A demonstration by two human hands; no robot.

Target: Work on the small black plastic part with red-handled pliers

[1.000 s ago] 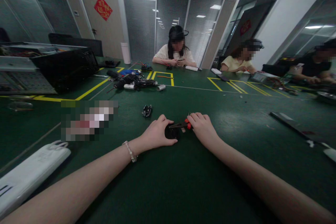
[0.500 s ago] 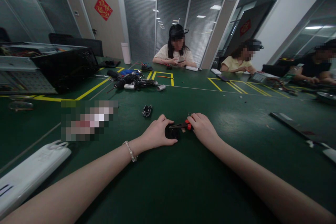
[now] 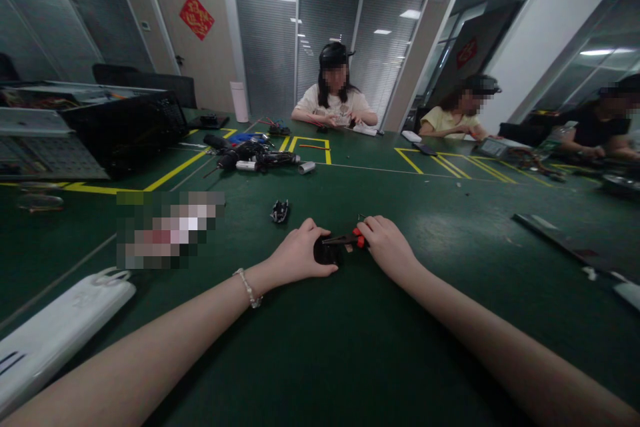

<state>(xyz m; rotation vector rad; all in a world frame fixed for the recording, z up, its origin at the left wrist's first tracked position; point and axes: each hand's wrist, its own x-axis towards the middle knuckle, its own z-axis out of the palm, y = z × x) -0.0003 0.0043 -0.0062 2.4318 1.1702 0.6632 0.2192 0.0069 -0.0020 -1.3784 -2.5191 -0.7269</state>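
My left hand (image 3: 299,255) lies on the green table (image 3: 350,347) and grips a small black round part (image 3: 327,253), which is mostly hidden by my fingers. My right hand (image 3: 387,245) holds red-handled pliers (image 3: 350,239), whose dark jaws point left and reach over the black part. Both hands sit close together near the table's middle. A small black loose piece (image 3: 280,211) lies a little beyond my left hand.
A white casing (image 3: 55,330) lies at the near left. Black tools and cables (image 3: 250,153) are piled further back, beside a black computer case (image 3: 125,127). A dark flat strip (image 3: 555,237) lies at the right. Three other people sit working at the far side.
My hands and the pliers have stayed almost still. The person at the far middle has lifted the head and moved the hands.
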